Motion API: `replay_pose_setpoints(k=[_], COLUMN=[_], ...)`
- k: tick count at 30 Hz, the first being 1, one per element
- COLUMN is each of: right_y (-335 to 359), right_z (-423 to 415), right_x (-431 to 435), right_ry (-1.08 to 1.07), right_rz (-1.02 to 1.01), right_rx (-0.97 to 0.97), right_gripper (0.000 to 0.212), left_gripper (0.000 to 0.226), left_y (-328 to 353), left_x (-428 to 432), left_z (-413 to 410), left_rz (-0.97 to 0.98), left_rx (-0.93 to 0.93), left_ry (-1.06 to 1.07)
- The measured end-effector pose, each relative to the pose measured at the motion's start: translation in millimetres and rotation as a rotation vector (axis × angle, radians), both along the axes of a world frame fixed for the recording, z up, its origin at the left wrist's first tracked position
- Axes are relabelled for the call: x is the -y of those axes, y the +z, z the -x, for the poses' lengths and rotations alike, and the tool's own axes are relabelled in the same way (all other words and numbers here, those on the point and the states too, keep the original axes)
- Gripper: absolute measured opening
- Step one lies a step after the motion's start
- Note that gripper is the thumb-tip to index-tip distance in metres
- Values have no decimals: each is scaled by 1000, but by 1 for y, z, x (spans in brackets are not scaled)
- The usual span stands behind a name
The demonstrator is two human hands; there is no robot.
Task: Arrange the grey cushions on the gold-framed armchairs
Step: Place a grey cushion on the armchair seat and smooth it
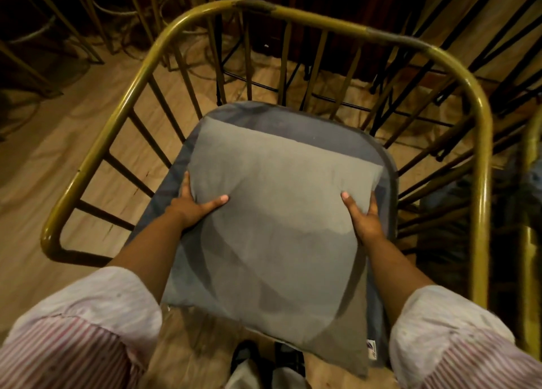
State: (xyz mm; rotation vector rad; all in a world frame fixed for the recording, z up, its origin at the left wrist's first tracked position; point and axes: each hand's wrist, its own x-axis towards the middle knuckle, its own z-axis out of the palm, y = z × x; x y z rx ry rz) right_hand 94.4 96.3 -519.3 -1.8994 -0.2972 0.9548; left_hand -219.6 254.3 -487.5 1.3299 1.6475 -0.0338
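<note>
A square grey cushion [275, 221] is held flat above the darker blue-grey seat pad [281, 121] of a gold-framed armchair [481, 118]. My left hand [195, 205] grips the cushion's left edge, thumb on top and fingers underneath. On the right edge, my right hand [363, 218] holds it the same way. The cushion covers most of the seat pad, leaving only the pad's far strip and side edges showing. A small label sits at the cushion's near right corner.
The chair's curved gold rail and thin spindles wrap the seat on the left, back and right. More gold and black metal frames [88, 22] crowd the wooden floor behind, and another gold frame [531, 242] stands close on the right. My shoes [243, 356] show below the cushion.
</note>
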Motion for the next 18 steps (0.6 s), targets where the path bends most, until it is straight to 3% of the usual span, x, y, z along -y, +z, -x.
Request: replay_pose_setpoints(k=[4,8,11,14,18], right_y=[-3,2,24,59,125], right_z=[0,4,8,13,18], right_x=[6,10,16,29,60], right_ry=[28,43,104,182,183], right_rz=[67,161,265,291,165], right_rx=[13,24,44,79,166], right_gripper=[79,74,68,56,44], left_gripper=[133,127,101,79,73], left_y=[-2,8,30,60,131], left_x=[-5,-1,13,32,63], left_z=[-10,-19,-33,-55,-98], left_rz=[-72,-109,-165,-190,-220], left_rx=[-181,-244,-307,-215,-65], left_ry=[-86,-65,-119,-330,-464])
